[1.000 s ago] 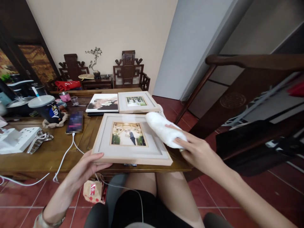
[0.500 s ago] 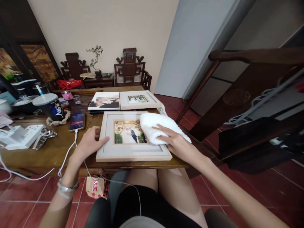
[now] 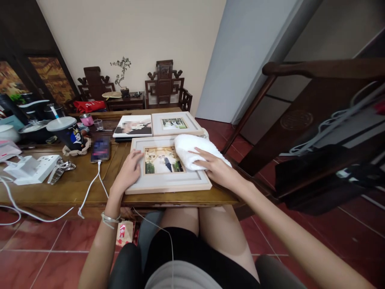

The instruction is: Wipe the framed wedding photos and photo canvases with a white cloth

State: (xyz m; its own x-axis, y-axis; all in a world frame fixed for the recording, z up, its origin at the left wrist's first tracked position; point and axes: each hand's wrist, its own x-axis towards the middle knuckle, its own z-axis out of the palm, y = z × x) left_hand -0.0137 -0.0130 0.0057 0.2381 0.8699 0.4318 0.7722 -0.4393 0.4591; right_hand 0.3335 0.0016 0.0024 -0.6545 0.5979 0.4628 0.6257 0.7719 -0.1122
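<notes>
In front of me a picture frame (image 3: 144, 184) with a pale wood border lies flat on the wooden table, a photo of a couple at its middle. My right hand (image 3: 215, 166) grips a folded white towel (image 3: 194, 148), which rests over the frame's right side and covers part of it. On the left edge of the same frame lies my left hand (image 3: 130, 170), its fingers bent over the border and resting on the surface, holding nothing.
Behind lie a second framed picture (image 3: 186, 116) and a photo panel (image 3: 134, 126). To the left are a phone (image 3: 100, 148) on a cable, a lidded cup (image 3: 67, 134), and a power strip (image 3: 45, 168). A wooden chair (image 3: 300, 116) stands at the right.
My left hand has moved right, from beside the frame onto its left edge. The frame and the towel sit slightly higher in view, and my right hand still holds the towel.
</notes>
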